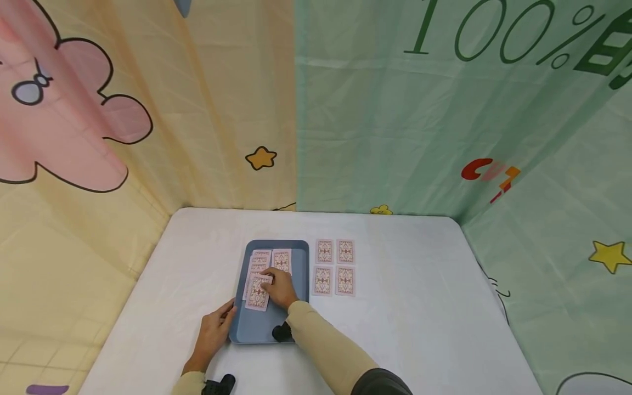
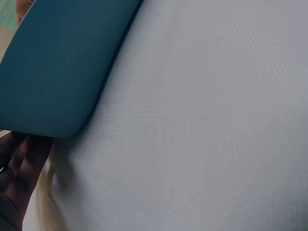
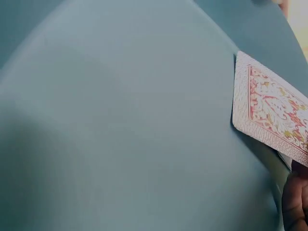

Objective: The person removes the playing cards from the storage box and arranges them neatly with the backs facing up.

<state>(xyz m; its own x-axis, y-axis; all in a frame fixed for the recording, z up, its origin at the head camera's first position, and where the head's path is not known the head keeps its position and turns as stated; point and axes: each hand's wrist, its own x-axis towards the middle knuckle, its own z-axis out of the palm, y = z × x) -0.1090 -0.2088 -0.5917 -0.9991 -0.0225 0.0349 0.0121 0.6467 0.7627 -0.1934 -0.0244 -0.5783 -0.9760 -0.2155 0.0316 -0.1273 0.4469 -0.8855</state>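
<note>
A blue tray (image 1: 247, 331) lies on the table, with several playing cards (image 1: 282, 258) face down inside it, some overlapping. Over the tray, my right hand (image 1: 281, 289) pinches a playing card (image 1: 257, 296) by its right side, its red patterned back facing up. In the right wrist view this playing card (image 3: 276, 106) is tilted above the tray's surface, with part of a finger (image 3: 294, 197) beneath it. My left hand (image 1: 213, 333) touches the tray's left edge. The left wrist view has its fingers (image 2: 31, 166) extended against the tray's rim (image 2: 57, 110).
Right of the tray, several more playing cards (image 1: 324, 251) lie face down in two rows on the white tablecloth (image 1: 405, 307). Printed curtains (image 1: 365, 126) hang behind the table and along its sides.
</note>
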